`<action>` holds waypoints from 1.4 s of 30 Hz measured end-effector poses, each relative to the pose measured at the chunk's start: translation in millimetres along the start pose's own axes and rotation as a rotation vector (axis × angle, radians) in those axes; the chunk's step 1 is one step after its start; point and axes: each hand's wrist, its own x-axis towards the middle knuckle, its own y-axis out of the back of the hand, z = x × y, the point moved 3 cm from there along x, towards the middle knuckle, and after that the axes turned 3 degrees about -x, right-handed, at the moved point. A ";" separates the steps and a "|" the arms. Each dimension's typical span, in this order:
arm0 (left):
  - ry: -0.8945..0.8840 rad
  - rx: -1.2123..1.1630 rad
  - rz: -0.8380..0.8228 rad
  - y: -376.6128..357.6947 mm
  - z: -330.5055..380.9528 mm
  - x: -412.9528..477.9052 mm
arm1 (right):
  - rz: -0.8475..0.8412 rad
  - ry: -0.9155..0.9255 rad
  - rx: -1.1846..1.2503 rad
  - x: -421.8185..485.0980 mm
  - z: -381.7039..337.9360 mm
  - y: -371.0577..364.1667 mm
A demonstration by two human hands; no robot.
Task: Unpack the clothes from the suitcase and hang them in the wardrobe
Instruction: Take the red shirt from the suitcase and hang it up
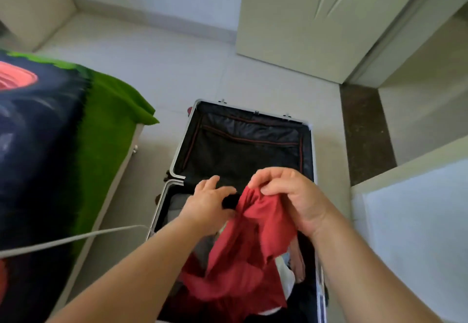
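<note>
Right hand [291,196] is holding red garment [248,246] up over the open suitcase [177,155].
Right hand is pinching the garment's bunched top edge; the rest is hanging into the near half, over other clothes [282,265]. Left hand [205,203] is reaching in just beside it, can't tell if it's gripping anything. Suitcase is lying on the floor between bed [101,132] and wardrobe [291,18].
</note>
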 end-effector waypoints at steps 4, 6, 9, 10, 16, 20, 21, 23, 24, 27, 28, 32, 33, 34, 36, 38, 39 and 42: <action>-0.001 -0.558 -0.031 66.3 53.4 -57.6 | 0.029 0.184 0.062 -44.5 -108.8 -34.3; -0.083 -0.785 -0.063 107.0 92.5 -101.5 | 0.082 0.256 0.095 -74.6 -162.7 -54.0; -0.233 -0.929 -0.197 148.2 144.4 -155.0 | 0.116 0.327 0.081 -106.4 -227.3 -83.7; -0.230 -0.839 -0.153 158.7 156.9 -166.8 | 0.119 0.352 0.074 -118.9 -248.5 -94.2; -0.193 -0.554 0.214 229.6 212.5 -223.4 | 0.283 0.436 -0.011 -170.8 -327.2 -128.4; -0.194 -0.690 0.231 282.5 245.9 -257.6 | 0.277 0.356 -0.037 -197.9 -322.6 -126.5; -0.178 -0.756 0.274 298.9 256.2 -268.9 | 0.213 0.296 -0.089 -205.5 -313.8 -127.9; -0.185 -0.925 0.334 327.7 278.4 -292.3 | 0.094 0.123 -0.283 -217.4 -288.6 -140.1; -0.211 -0.999 0.349 341.0 290.0 -304.6 | 0.088 0.058 -0.398 -221.6 -279.4 -147.1; -0.394 -1.075 0.312 370.4 317.1 -336.6 | 0.210 0.095 -0.337 -227.7 -291.6 -162.5; -0.475 -1.038 0.268 376.4 322.6 -347.7 | 0.225 0.120 -0.217 -231.4 -304.8 -167.3; -0.540 -0.710 0.210 387.4 301.0 -360.3 | 0.257 0.297 0.180 -251.4 -366.8 -167.6; -0.508 -0.664 0.177 386.9 290.9 -357.7 | 0.252 0.347 0.204 -257.8 -380.7 -168.3; -0.487 -0.618 0.116 382.3 282.7 -355.7 | 0.245 0.390 0.224 -264.7 -394.2 -170.9; -0.443 -0.465 0.002 365.7 272.4 -350.5 | 0.240 0.465 0.290 -272.8 -416.6 -175.3; -0.384 -0.241 0.035 351.0 267.8 -346.3 | 0.255 0.551 0.350 -279.0 -434.8 -174.9; -0.374 -0.186 0.096 348.2 267.8 -344.9 | 0.260 0.586 0.359 -281.7 -441.9 -173.2; -0.395 -0.357 0.254 355.6 275.2 -345.8 | 0.305 0.587 0.321 -287.8 -450.3 -164.3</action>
